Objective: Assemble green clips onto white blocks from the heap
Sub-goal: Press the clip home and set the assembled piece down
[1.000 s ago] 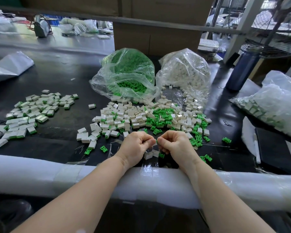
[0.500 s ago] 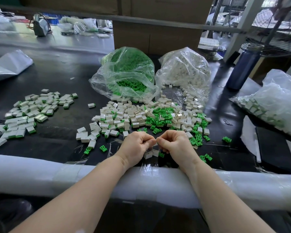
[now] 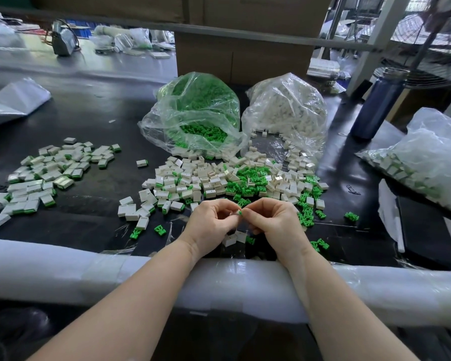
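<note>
where both grips meet, green clip point(image 3: 240, 212) pinched between fingertips.

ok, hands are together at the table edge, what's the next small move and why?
Probably press the green clip fully home. It shows only as a sliver pinched between the left hand and right hand; the white block is mostly hidden in the left fingers, so whether it is seated is unclear.

No text or label is legible anywhere.
</note>
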`<act>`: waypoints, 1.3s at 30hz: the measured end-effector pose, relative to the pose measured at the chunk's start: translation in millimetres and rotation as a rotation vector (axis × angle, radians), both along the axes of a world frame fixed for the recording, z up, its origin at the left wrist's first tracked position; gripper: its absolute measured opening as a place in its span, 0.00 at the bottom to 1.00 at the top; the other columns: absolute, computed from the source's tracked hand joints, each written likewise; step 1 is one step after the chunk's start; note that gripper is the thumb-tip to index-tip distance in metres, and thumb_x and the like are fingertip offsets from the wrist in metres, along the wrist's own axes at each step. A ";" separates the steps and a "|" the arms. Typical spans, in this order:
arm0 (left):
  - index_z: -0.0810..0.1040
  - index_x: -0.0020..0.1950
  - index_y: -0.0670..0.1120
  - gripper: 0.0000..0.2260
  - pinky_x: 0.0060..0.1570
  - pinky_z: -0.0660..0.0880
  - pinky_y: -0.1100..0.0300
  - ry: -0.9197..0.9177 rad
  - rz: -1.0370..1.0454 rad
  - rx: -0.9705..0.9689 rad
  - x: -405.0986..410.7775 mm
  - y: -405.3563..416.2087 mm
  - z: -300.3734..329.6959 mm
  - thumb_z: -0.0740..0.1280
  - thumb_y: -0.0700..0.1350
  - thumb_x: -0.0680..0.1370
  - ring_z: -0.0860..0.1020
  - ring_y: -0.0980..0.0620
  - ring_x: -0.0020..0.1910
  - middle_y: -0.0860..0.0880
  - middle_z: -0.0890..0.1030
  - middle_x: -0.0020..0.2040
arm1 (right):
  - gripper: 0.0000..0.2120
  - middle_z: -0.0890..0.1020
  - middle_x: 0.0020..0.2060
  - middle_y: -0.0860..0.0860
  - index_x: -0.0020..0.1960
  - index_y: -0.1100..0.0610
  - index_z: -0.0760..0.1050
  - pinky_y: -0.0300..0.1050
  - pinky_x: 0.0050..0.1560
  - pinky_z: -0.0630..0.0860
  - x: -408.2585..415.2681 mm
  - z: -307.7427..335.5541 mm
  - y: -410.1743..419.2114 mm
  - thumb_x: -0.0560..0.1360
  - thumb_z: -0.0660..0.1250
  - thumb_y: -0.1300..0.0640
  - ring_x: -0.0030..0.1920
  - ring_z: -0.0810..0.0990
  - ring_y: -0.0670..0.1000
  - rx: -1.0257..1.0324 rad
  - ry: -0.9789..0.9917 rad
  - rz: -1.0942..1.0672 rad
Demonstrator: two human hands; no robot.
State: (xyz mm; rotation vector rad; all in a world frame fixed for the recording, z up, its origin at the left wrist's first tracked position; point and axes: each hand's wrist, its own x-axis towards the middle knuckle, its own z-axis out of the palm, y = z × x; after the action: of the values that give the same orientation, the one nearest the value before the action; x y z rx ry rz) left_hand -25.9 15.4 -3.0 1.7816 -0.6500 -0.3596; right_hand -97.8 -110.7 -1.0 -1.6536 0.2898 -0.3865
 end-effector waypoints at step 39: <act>0.76 0.46 0.45 0.10 0.43 0.69 0.74 -0.142 -0.146 0.051 -2.3 -2.8 1.5 0.62 0.31 0.74 0.70 0.59 0.43 0.45 0.66 0.54 | 0.11 0.73 0.30 0.58 0.44 0.67 0.81 0.38 0.31 0.65 4.3 -5.2 -0.8 0.77 0.65 0.60 0.30 0.67 0.49 -0.069 0.033 0.144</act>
State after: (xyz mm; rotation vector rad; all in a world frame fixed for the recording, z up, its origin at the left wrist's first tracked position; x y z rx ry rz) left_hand -28.2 12.6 -1.5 1.8250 -0.8818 -0.3527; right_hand -93.5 -111.5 -6.3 -1.7385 0.1820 -0.2632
